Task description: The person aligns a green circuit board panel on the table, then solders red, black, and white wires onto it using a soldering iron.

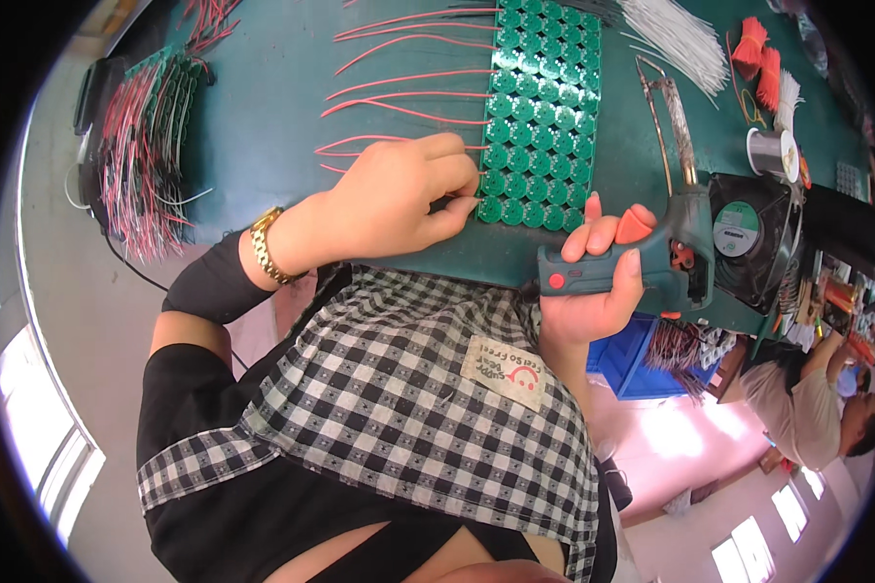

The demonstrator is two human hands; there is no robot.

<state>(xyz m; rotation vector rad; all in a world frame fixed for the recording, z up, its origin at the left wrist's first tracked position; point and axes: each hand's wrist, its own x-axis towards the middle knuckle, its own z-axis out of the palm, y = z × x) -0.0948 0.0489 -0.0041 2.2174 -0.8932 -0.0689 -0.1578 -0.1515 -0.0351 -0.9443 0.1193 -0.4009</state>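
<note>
A panel of round green circuit boards (544, 107) lies on the green work surface, in joined rows. Several thin red wires (408, 93) run leftward from its left edge. At that edge, by the panel's near left corner, my left hand (408, 194) is closed in a pinch. Its fingers hide whatever they hold; a red wire passes behind the hand. My right hand (593, 262) is wrapped round the grip of a dark soldering gun (685, 238) with a red trigger. The gun's long metal tip and thin feed tube point away from me, right of the panel.
Wired green boards (151, 146) are piled at the left edge. White wires (676, 39) lie at the far right, near red wire bundles (752, 49). A solder spool (773, 155) and a black fan (749, 238) stand right of the gun. A blue bin (632, 360) sits below; another person (812, 408) is at right.
</note>
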